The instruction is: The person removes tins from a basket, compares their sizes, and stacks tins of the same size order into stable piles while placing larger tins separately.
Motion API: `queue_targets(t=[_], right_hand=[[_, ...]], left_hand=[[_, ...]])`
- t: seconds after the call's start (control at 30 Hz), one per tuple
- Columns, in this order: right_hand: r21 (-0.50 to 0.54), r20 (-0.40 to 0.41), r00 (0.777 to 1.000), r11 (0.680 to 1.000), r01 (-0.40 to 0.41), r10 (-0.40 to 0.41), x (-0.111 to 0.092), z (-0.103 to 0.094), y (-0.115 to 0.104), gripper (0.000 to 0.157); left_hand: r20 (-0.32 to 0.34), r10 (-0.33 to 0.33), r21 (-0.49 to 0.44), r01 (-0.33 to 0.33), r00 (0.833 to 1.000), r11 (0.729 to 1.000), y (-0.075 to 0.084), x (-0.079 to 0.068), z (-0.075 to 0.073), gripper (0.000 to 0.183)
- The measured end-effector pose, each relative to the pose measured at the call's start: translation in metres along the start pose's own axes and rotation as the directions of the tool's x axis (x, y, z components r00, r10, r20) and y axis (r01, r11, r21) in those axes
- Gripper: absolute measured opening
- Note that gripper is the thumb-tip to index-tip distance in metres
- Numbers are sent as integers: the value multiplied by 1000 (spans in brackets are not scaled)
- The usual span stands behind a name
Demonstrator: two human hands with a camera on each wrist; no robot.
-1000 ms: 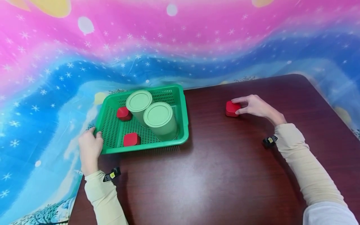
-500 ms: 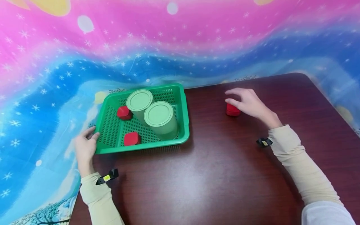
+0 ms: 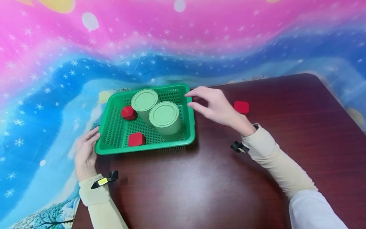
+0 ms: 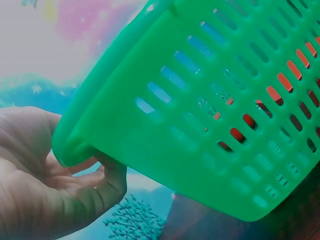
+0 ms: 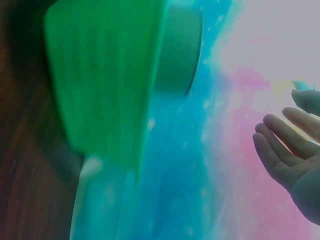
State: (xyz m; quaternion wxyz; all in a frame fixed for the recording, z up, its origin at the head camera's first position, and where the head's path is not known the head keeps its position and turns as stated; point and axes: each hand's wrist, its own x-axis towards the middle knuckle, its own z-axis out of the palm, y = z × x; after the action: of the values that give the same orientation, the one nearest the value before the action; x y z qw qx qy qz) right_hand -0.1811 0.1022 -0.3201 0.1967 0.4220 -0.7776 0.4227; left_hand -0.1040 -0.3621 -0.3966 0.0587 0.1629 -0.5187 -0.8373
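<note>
A green perforated plastic basket (image 3: pixel 145 148) stands on the table at centre left in the head view. My left hand (image 3: pixel 85 154) grips the basket's left end; in the left wrist view its fingers (image 4: pixel 107 187) curl beneath the rim. Inside the basket, two pale green lidded cans (image 3: pixel 144 100) (image 3: pixel 166 127) stand upright at the right, with two red rounded blocks (image 3: pixel 128 113) (image 3: pixel 136 139) to their left. Holding nothing, my right hand (image 3: pixel 215 105) has its fingertips right at the basket's right rim, and the right wrist view shows its fingers extended.
Another red block (image 3: pixel 241 107) sits on the dark wooden table (image 3: pixel 271 105), behind my right wrist. A colourful snowflake-patterned cloth (image 3: pixel 160 41) hangs along the table's back and left edges.
My right hand has let go of the red block on the right and moved left to the basket. My left hand has shifted slightly outward and down along the basket's left end.
</note>
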Motion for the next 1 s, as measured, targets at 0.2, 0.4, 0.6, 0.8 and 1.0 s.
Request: queue_targets(t=[0.2, 0.4, 0.6, 0.8, 1.0], right_hand=[[160, 44, 996, 985, 70, -78, 28, 45, -22, 28], [243, 212, 977, 968, -56, 4, 46, 86, -38, 39], [204, 338, 939, 969, -141, 65, 58, 113, -46, 44], [149, 413, 907, 976, -160, 86, 69, 130, -51, 46], [119, 485, 870, 979, -167, 90, 73, 142, -55, 47]], left_hand=[[70, -33, -151, 44, 997, 988, -2, 2, -3, 29], [69, -32, -186, 44, 997, 981, -4, 5, -6, 29], [83, -14, -194, 29, 996, 981, -5, 7, -6, 31], [77, 3, -183, 11, 997, 983, -5, 7, -8, 31], [58, -1, -159, 10, 998, 987, -5, 5, -8, 30]])
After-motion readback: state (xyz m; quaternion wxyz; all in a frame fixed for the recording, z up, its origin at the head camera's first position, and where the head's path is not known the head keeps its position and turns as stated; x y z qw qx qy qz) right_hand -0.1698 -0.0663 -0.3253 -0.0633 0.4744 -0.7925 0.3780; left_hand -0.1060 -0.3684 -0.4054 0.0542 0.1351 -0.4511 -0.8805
